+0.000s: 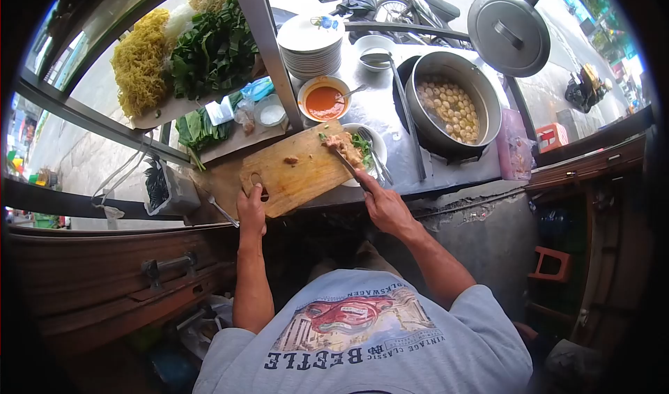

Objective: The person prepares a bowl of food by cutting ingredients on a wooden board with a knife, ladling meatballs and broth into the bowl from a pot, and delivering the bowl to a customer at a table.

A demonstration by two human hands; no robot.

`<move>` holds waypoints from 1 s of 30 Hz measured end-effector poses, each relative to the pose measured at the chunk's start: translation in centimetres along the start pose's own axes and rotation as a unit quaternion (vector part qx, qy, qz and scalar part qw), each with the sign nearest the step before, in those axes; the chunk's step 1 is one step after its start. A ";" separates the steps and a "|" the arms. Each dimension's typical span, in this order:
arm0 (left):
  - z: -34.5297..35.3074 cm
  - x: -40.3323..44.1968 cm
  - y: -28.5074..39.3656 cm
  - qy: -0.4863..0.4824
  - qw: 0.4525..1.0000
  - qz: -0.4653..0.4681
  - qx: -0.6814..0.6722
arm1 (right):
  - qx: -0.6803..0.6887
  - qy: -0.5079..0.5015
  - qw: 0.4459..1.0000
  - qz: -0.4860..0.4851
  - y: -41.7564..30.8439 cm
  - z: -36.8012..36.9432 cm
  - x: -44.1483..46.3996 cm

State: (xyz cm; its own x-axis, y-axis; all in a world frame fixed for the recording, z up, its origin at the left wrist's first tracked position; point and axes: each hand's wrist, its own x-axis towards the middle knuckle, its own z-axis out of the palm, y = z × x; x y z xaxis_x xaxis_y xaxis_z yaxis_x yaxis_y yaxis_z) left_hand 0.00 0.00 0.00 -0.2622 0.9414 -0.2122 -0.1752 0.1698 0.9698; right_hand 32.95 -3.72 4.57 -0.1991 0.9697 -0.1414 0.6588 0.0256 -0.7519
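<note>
A silver metal table [378, 101] carries a round grey metal pot [490, 118] towards three o'clock; the left grip [252, 210] clamps a tan wooden board [300, 162], a round white bowl [381, 143] at its two o'clock; the right grip [385, 208] clamps a slim knife [343, 161] against chopped pinkish-brown meat [346, 145].

Bright daylight comes in from the street toward twelve o'clock, bleaching the pale pavement and throwing whitish glare on the shiny silver metal desk [446, 174], while dark shadow fills the space under the brown wooden ledge [104, 254] around eight o'clock. The fisheye view bends straight edges toward a black rim, with bluish fringing at ten o'clock.
</note>
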 end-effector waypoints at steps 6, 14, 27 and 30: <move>1.1 -0.4 2.2 -0.011 1.000 -0.012 -0.002 | 0.028 0.062 0.997 0.029 2.2 -0.3 -0.7; -0.2 -0.1 2.5 -0.029 0.999 -0.008 0.020 | 0.055 0.120 0.990 0.040 -0.3 -0.1 -1.9; -0.1 0.1 3.2 -0.069 0.996 -0.012 0.062 | 0.084 0.018 0.996 0.004 -4.7 3.5 -0.3; -0.9 -0.1 4.8 -0.059 0.992 0.025 0.109 | 0.081 0.070 0.992 0.069 -2.2 2.2 -0.7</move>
State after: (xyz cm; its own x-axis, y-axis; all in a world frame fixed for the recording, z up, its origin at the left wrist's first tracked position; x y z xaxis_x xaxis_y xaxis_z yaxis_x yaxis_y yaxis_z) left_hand -1.70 0.43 4.53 -0.1496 0.9756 -0.1605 0.0475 0.1692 0.9844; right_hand 30.06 -4.94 4.90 -0.0051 0.9857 -0.1683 0.5456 -0.1383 -0.8266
